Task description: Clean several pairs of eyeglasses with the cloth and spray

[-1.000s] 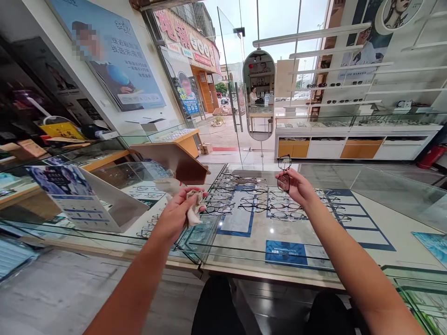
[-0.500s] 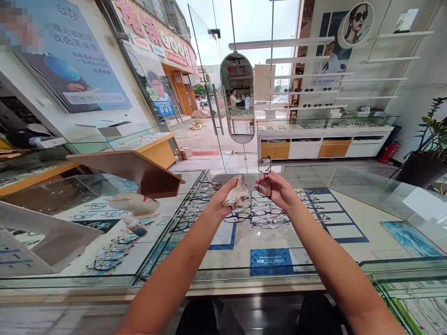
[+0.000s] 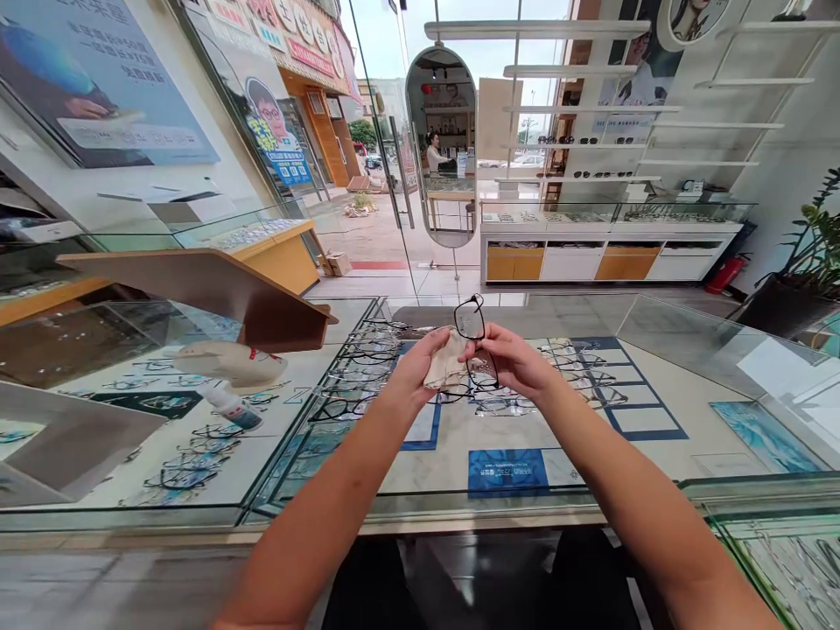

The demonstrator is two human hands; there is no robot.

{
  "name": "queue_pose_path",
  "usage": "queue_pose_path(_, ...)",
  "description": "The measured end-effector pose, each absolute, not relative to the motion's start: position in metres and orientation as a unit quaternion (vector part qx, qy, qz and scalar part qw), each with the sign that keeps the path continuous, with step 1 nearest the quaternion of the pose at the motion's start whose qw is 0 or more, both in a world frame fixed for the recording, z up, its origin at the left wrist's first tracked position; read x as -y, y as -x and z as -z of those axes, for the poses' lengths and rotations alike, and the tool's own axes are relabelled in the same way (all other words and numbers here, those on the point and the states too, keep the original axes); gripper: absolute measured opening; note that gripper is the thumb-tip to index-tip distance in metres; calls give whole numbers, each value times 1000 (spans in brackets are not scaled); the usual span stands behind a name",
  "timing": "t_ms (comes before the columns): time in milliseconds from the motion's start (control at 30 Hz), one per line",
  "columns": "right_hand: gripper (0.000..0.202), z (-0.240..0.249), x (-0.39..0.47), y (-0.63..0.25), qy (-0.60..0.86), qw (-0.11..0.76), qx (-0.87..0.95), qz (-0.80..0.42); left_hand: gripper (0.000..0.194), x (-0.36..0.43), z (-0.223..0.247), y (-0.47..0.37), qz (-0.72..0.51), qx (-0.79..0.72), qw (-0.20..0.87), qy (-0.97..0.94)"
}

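Observation:
Held out over the glass counter [image 3: 525, 477], my left hand [image 3: 418, 360] is closed on a beige cleaning cloth [image 3: 444, 366]. My right hand [image 3: 515, 357] grips a pair of black-framed eyeglasses [image 3: 470, 318] near the bridge. The glasses are turned on end, one lens up and the other below my fingers. Cloth and glasses are close together; whether they touch I cannot tell. Beneath both hands, rows of eyeglass frames [image 3: 358, 372] show in the case. A blue card [image 3: 507, 472] lies nearer to me.
To the left, a white bottle [image 3: 233, 408] stands beside a beige rounded object [image 3: 229, 363] and a brown wooden board [image 3: 216, 284]. An oval mirror [image 3: 441, 144] stands beyond the counter, reflecting a person. At the right are a potted plant [image 3: 804, 262] and a red fire extinguisher [image 3: 725, 273].
My right hand has brought the glasses left, toward the cloth in my left hand. The head view has tilted down slightly, so the background sits higher.

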State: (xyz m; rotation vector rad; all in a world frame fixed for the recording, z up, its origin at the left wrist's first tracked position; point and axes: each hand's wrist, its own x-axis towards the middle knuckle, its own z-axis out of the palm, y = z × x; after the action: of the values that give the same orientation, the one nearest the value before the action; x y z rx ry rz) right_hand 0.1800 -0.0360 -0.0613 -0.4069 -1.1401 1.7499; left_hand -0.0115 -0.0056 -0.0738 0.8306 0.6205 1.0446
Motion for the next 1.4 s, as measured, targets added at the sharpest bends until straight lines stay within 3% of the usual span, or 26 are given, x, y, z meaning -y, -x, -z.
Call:
queue_pose_path(300,33,73,40,-160,179,486,486,-704,42,7,84,4,-540,-297,706,-348)
queue_pose_path(433,29,75,36,-162,191,503,476,-695,35,7,82,4,-537,-289,715,-342)
queue_pose_path(533,28,69,33,-173,201,525,467,-683,24,3,78,6,-502,-276,747,-336)
queue_pose_path(833,18,42,29,-211,201,589,404,-671,23,8,70,16,-367,-278,826,-326)
queue_pose_path(967,17,35,29,-222,189,614,397,-655,35,13,69,15,-341,-299,814,-364)
queue_pose_path(1200,16,29,28,-241,179,644,352,-656,17,5,69,13,-432,-314,789,-305)
queue_pose_path(1400,16,33,23,-241,186,644,338,-661,26,-3,72,18,-539,-284,726,-318)
